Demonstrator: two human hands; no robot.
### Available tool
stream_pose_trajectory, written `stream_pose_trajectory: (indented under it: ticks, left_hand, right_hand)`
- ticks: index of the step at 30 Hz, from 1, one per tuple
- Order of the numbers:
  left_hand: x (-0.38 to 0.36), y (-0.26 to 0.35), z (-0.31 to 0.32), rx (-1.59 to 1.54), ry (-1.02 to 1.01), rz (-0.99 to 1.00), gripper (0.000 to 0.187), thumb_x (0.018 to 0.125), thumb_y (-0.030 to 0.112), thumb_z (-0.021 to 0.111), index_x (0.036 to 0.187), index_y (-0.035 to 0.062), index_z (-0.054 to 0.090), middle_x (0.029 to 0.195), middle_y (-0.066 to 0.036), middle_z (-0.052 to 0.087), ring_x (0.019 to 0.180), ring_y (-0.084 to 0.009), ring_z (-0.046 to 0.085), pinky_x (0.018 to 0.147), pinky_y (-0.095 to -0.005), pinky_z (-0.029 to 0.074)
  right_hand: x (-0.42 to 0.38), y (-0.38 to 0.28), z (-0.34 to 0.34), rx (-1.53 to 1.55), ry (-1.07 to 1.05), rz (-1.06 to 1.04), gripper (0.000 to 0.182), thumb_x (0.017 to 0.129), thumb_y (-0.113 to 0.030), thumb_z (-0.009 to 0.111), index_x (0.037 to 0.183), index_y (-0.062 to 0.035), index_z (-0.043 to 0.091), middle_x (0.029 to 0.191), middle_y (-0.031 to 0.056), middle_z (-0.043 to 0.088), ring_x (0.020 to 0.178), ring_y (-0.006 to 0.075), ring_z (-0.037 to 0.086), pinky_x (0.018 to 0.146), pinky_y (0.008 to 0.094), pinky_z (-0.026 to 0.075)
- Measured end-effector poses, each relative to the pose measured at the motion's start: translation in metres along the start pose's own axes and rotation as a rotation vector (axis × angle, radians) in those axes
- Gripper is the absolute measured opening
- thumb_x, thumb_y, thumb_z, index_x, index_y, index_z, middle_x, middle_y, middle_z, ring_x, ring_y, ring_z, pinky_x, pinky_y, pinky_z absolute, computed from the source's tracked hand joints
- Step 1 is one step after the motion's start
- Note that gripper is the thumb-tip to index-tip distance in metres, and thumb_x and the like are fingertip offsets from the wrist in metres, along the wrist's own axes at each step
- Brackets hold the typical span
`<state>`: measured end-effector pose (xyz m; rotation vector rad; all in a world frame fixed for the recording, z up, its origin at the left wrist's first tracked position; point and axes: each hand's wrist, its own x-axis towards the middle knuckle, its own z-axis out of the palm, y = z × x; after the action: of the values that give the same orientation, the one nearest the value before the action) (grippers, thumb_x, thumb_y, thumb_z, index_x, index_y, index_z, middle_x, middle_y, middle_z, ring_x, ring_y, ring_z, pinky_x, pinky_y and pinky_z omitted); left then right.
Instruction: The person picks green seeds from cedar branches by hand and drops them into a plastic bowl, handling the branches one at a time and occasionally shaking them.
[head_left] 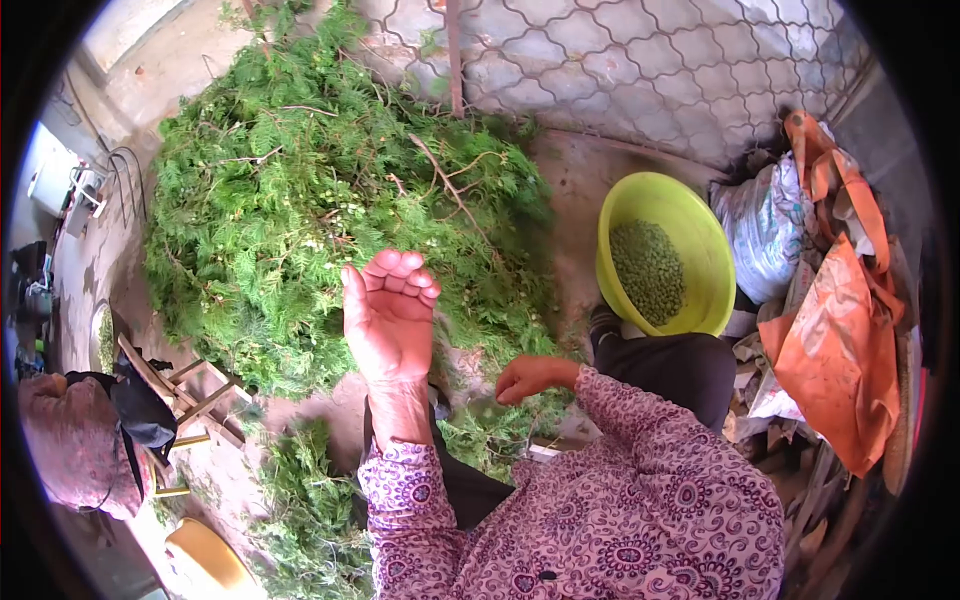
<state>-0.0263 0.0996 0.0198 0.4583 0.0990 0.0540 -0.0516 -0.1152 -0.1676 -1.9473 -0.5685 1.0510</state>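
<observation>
My left hand [388, 325] is raised in front of a large heap of green conifer branches [290, 190]. Its palm faces up, the fingers loosely bent and the thumb apart, with nothing visible in it. Lower and to the right, my right hand [535, 379] hangs over my lap, its fingers curled in; whatever they may hold is hidden. Beyond my right knee a yellow-green basin [712, 225] leans tilted, with many small green cones or seeds [647, 270] inside. Cut green sprigs [490, 435] lie between my legs, below the right hand.
Wire mesh [640, 70] runs along the back. On the right are a white woven sack [765, 225] and orange sacking [835, 360]. At left stand a wooden frame [205, 405], a yellow container [208, 560] and a cloth-covered bundle [80, 440]. More greenery [310, 510] lies beside my left leg.
</observation>
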Motion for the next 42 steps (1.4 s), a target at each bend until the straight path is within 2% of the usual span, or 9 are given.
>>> stream_pose_trajectory:
  ticks: [1,3,7,13,18,23,28,31,42]
  left_hand:
    - [-0.001,0.002,-0.001,-0.006,0.004,0.011,0.043,0.085,0.045,0.047,0.089,0.0031,0.057,0.084,-0.011,0.060,0.073,-0.0213,0.054,0.069,-0.0347,0.044]
    - [-0.003,0.004,0.002,-0.020,0.017,0.033,0.042,0.087,0.043,0.044,0.089,0.0024,0.055,0.083,-0.012,0.060,0.072,-0.0205,0.055,0.067,-0.0326,0.044]
    - [-0.003,0.005,0.002,-0.019,0.023,0.021,0.043,0.087,0.043,0.044,0.089,0.0018,0.054,0.083,-0.013,0.060,0.072,-0.0201,0.055,0.068,-0.0320,0.044]
    - [-0.004,0.002,0.004,0.022,0.074,0.033,0.045,0.086,0.046,0.044,0.087,0.0026,0.054,0.083,-0.012,0.058,0.071,-0.0215,0.052,0.068,-0.0339,0.041]
    - [-0.004,0.000,0.000,-0.014,0.016,0.026,0.044,0.087,0.043,0.043,0.091,0.0005,0.053,0.086,-0.013,0.059,0.074,-0.0198,0.054,0.069,-0.0318,0.045]
    - [-0.002,0.002,0.001,-0.011,0.027,0.030,0.045,0.086,0.045,0.044,0.089,0.0015,0.055,0.084,-0.012,0.059,0.072,-0.0205,0.053,0.068,-0.0327,0.043]
    - [-0.002,0.010,-0.002,-0.019,-0.003,0.047,0.044,0.085,0.046,0.045,0.086,0.0028,0.057,0.081,-0.011,0.060,0.071,-0.0213,0.054,0.068,-0.0336,0.043]
    - [-0.002,0.012,-0.002,-0.040,-0.026,0.044,0.044,0.086,0.044,0.046,0.087,0.0025,0.057,0.082,-0.010,0.061,0.072,-0.0207,0.055,0.068,-0.0332,0.044]
    - [0.010,-0.014,0.009,0.079,-0.030,-0.003,0.036,0.086,0.040,0.049,0.087,0.0043,0.056,0.080,-0.009,0.062,0.068,-0.0169,0.055,0.064,-0.0290,0.045]
  right_hand:
    - [0.004,-0.008,-0.001,-0.233,-0.093,-0.057,0.032,0.073,-0.031,0.061,0.091,-0.0042,0.063,0.087,0.0100,0.063,0.077,0.0236,0.060,0.068,0.0339,0.047]
    - [0.044,0.029,-0.015,-0.487,0.341,-0.083,0.040,0.071,-0.037,0.062,0.096,-0.0051,0.062,0.092,0.0115,0.063,0.082,0.0275,0.060,0.073,0.0366,0.046]
    - [0.095,0.004,-0.088,-0.167,0.647,0.115,0.061,0.069,-0.037,0.062,0.115,0.0010,0.050,0.119,0.0199,0.049,0.109,0.0317,0.047,0.093,0.0372,0.036]
    - [0.165,-0.024,-0.150,-0.115,0.819,0.113,0.070,0.070,-0.029,0.065,0.126,0.0020,0.037,0.134,0.0189,0.031,0.121,0.0292,0.034,0.100,0.0318,0.029]
    - [0.179,-0.029,-0.154,-0.157,0.621,0.282,0.056,0.072,-0.028,0.062,0.121,-0.0050,0.045,0.111,0.0152,0.054,0.101,0.0273,0.053,0.084,0.0357,0.043]
    - [0.147,-0.004,-0.130,-0.418,0.773,-0.041,0.020,0.076,-0.024,0.054,0.086,-0.0077,0.061,0.079,0.0162,0.059,0.072,0.0349,0.056,0.064,0.0418,0.044]
    - [0.063,-0.006,-0.142,-0.269,0.785,-0.030,0.021,0.080,-0.020,0.053,0.094,-0.0055,0.060,0.073,0.0102,0.059,0.062,0.0206,0.055,0.061,0.0306,0.045]
    - [0.009,-0.028,-0.151,0.227,0.756,0.034,0.021,0.082,-0.016,0.054,0.095,-0.0021,0.060,0.071,0.0013,0.056,0.060,0.0080,0.051,0.054,0.0238,0.043]
    - [-0.100,-0.084,-0.169,0.348,0.733,-0.283,0.022,0.081,-0.011,0.053,0.100,0.0002,0.056,0.077,0.0000,0.057,0.062,0.0059,0.048,0.059,0.0199,0.042]
